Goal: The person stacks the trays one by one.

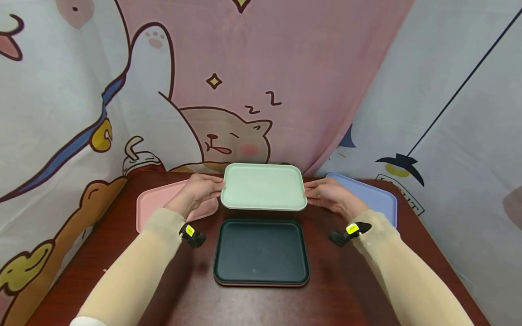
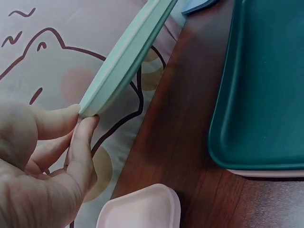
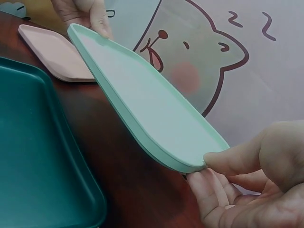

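Observation:
A light green tray (image 1: 264, 186) is held up off the table between both hands, behind a dark green tray. My left hand (image 1: 200, 190) pinches its left short edge, thumb above and fingers beneath, as the left wrist view shows. On the opposite short edge my right hand (image 1: 329, 194) pinches the rim the same way; the right wrist view shows its thumb (image 3: 237, 156) on top. The dark green tray (image 1: 261, 252) lies flat nearer the front, with a pinkish edge (image 2: 242, 173) showing beneath it.
To the left lies a pink tray (image 1: 159, 203), partly behind the left hand. A blue tray (image 1: 373, 199) lies at the right, partly hidden by the right arm. The brown table (image 1: 261, 305) ends against a cartoon-printed cloth (image 1: 310, 68) at the back.

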### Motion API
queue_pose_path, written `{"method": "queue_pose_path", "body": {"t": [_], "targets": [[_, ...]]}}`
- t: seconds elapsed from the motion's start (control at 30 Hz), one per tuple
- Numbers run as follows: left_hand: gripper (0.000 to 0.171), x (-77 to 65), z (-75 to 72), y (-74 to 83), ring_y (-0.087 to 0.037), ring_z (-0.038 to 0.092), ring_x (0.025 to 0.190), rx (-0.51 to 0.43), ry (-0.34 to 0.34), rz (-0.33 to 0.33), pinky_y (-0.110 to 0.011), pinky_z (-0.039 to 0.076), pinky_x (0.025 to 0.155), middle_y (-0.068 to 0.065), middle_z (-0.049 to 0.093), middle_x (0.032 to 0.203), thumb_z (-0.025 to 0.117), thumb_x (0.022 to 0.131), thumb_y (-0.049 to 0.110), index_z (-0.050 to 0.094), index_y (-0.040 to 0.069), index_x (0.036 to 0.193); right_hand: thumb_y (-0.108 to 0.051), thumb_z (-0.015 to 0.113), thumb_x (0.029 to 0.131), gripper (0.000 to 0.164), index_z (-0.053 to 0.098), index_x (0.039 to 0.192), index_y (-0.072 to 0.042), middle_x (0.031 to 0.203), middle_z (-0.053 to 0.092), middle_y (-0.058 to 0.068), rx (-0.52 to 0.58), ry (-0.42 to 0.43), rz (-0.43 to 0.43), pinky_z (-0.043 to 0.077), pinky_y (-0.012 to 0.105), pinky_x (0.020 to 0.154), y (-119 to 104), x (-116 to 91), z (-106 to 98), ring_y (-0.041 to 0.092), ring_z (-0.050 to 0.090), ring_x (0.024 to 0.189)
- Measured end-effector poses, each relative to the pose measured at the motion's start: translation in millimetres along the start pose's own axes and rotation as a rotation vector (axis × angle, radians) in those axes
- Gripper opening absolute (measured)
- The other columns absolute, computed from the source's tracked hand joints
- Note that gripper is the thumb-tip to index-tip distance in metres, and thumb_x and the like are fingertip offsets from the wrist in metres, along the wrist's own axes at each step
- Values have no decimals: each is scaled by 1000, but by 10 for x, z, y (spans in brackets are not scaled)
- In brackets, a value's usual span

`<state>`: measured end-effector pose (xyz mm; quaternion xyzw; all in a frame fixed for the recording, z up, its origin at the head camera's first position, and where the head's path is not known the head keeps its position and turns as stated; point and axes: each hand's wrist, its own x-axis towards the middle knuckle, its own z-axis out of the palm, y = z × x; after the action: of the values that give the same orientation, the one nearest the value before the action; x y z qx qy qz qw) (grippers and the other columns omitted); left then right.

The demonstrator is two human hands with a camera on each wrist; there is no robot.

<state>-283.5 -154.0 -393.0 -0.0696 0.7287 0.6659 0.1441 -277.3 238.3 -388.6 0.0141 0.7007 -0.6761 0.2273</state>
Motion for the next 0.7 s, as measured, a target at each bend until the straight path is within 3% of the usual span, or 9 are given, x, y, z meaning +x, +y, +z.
{"method": "queue_pose_path", "body": {"t": [0.3, 0.53, 0.7], "targets": [[37, -103, 5, 10, -18, 72, 97, -4, -15, 2, -36, 60, 97, -21, 66, 126, 71, 102, 4, 63, -11, 135, 12, 56, 102, 52, 37, 149, 23, 104, 72, 7, 17, -23, -18, 62, 30, 86, 11, -141, -2, 14, 71, 94], [38, -201, -7, 7, -22, 70, 106, 7, -2, -28, -41, 56, 104, -21, 63, 132, 72, 101, 6, 64, -7, 136, 9, 59, 103, 49, 41, 147, 22, 104, 72, 8, 16, -11, -14, 63, 32, 86, 41, -218, 19, 16, 71, 93], [36, -265, -6, -29, -23, 71, 108, -13, -18, 3, -38, 59, 98, -23, 60, 133, 71, 102, 4, 63, -9, 134, 9, 59, 103, 48, 42, 146, 22, 105, 72, 10, 19, -5, -15, 63, 34, 88, 55, -282, 43, 17, 72, 93]]}}
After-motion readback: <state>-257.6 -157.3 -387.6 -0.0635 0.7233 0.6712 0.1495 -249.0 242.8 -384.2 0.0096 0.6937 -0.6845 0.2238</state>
